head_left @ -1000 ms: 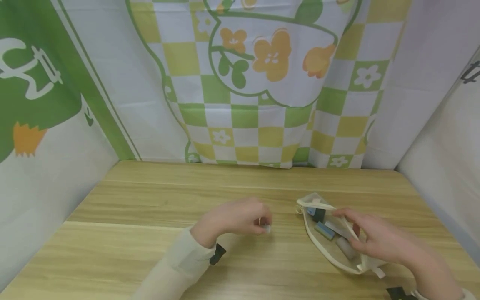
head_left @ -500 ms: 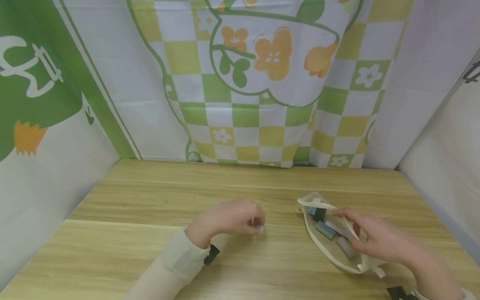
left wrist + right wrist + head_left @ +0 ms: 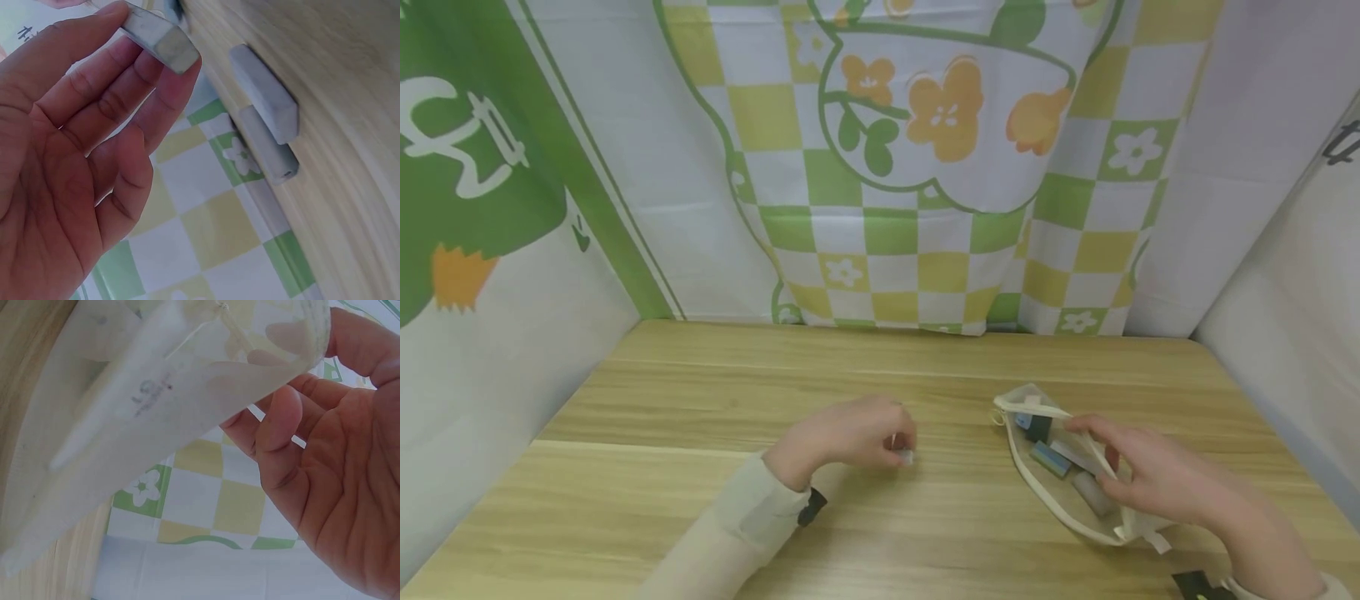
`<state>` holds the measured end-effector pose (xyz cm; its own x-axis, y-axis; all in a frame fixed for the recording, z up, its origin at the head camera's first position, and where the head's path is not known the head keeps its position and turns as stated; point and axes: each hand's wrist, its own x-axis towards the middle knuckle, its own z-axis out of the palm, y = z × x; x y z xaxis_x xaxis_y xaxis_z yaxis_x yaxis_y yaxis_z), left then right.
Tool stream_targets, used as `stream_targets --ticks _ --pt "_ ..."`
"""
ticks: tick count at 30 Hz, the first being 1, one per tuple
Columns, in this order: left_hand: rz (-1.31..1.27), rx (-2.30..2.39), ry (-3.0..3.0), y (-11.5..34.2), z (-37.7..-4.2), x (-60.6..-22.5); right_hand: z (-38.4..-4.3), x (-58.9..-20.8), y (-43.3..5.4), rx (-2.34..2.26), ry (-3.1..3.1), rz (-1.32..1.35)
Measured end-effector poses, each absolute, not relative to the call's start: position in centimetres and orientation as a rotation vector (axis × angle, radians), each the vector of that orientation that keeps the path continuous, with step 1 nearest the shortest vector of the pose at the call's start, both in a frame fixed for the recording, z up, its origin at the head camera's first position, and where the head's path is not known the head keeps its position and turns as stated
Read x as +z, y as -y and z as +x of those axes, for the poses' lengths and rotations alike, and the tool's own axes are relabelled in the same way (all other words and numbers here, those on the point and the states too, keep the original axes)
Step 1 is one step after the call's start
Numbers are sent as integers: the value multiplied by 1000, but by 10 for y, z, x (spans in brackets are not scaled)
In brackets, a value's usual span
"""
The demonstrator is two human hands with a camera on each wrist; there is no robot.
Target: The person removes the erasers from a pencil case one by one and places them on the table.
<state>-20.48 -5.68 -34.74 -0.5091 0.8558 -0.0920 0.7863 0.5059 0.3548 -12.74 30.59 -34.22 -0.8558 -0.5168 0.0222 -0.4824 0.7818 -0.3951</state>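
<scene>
In the head view my left hand (image 3: 857, 429) is low over the table, left of the pouch. Its thumb and fingertips pinch a small greyish-white eraser (image 3: 164, 39), a worn rectangular block. Two more pale blocks, an upper block (image 3: 265, 94) and a lower block (image 3: 269, 147), lie side by side on the wood in the left wrist view; the head view does not show them. My right hand (image 3: 1165, 475) grips the near right rim of a see-through zip pouch (image 3: 1048, 504), keeping its mouth spread. Inside lie a blue-green block (image 3: 1050, 460) and a grey rounded piece (image 3: 1092, 494).
The wooden table (image 3: 715, 392) carries the pouch on its right side. Behind it hangs a checked, flowered cloth (image 3: 891, 229), with pale cloth walls at both sides. A dark item (image 3: 1038, 429) and a light blue item (image 3: 1022, 421) sit at the pouch's far end.
My left hand has slid left across the table, away from the pouch, still pinching the eraser. The right hand and the pouch have stayed in place.
</scene>
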Motion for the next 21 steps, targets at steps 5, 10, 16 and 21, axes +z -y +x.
stream_targets --ticks 5,10,16,21 --pt "1412 378 -2493 60 -205 -350 -127 -341 -306 -615 -2877 -837" --pt "1414 318 -2506 61 -207 -355 -127 -341 -305 -610 -2879 -843" --pt "1378 276 -2492 59 -207 -357 -127 -341 -305 -610 -2876 -819" --pt "1368 256 -2494 59 -208 -359 -127 -341 -305 -625 -2875 -812"
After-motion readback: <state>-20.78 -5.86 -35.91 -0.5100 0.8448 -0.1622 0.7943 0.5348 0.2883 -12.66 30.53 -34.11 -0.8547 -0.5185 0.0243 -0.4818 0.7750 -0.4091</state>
